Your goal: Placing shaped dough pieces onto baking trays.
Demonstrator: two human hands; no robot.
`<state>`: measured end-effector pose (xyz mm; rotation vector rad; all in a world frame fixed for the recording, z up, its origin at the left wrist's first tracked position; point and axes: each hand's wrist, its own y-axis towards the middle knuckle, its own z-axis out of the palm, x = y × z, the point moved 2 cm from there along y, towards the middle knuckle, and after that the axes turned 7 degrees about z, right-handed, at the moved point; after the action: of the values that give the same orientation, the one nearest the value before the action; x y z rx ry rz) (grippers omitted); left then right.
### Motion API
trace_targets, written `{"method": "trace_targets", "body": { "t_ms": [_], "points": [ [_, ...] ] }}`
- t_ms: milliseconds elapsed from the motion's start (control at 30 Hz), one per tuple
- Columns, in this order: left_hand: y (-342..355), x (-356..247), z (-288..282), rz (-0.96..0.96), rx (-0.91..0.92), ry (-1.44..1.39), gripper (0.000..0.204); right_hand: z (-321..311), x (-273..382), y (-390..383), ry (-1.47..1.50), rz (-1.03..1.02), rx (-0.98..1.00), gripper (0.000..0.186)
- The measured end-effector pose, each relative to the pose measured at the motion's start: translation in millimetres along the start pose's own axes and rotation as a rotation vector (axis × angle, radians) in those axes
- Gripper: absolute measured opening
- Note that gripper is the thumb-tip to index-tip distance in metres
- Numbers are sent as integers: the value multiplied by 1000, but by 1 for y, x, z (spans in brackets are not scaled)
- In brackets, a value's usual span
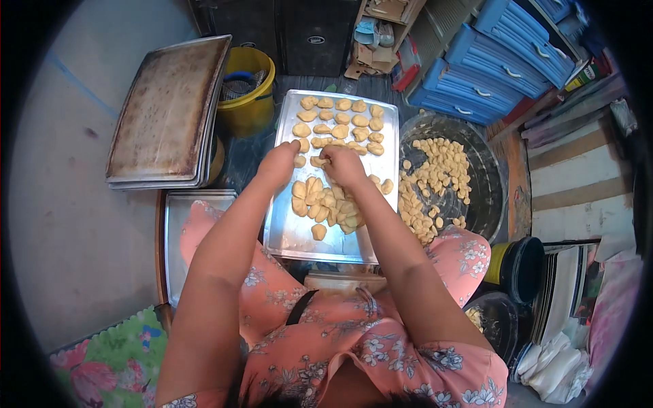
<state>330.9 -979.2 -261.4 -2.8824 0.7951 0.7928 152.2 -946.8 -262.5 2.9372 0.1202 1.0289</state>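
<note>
Grip of R hand [345,168] is sitting narrow at a dough lump [317,162] mid metal tray [286,239]; L hand [277,164] likewise, by tray's L edge (can't tell if either's pinching). Dough pile [325,202]: tray's near half. Prob. spacing rows; next move's calling for light placing.

Left of the fingers [296,145], browned trays [166,112] are sitting stacked beside a yellow bucket [246,115]. Beyond the fingers, a black cabinet [316,56] is standing, and blue drawers [469,87] are rising to its right. Nearer than the fingers, far left, a green cloth [119,347] is lying.
</note>
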Motion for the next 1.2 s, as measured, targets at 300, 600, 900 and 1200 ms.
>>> {"method": "trace_targets", "body": {
  "t_ms": [300, 600, 900, 1200],
  "points": [
    [3, -21, 11, 421, 35, 192, 23, -19, -17, -17, -8, 289, 122, 33],
    [16, -44, 29, 516, -89, 131, 18, -13, -15, -27, -75, 273, -187, 32],
    [31, -60, 38, 433, 119, 247, 17, -38, -50, -36, 134, 132, -258, 22],
    [30, -71, 52, 542, -10, 227, 30, -65, -101, -70, 102, 380, 41, 39]
  ]
}}
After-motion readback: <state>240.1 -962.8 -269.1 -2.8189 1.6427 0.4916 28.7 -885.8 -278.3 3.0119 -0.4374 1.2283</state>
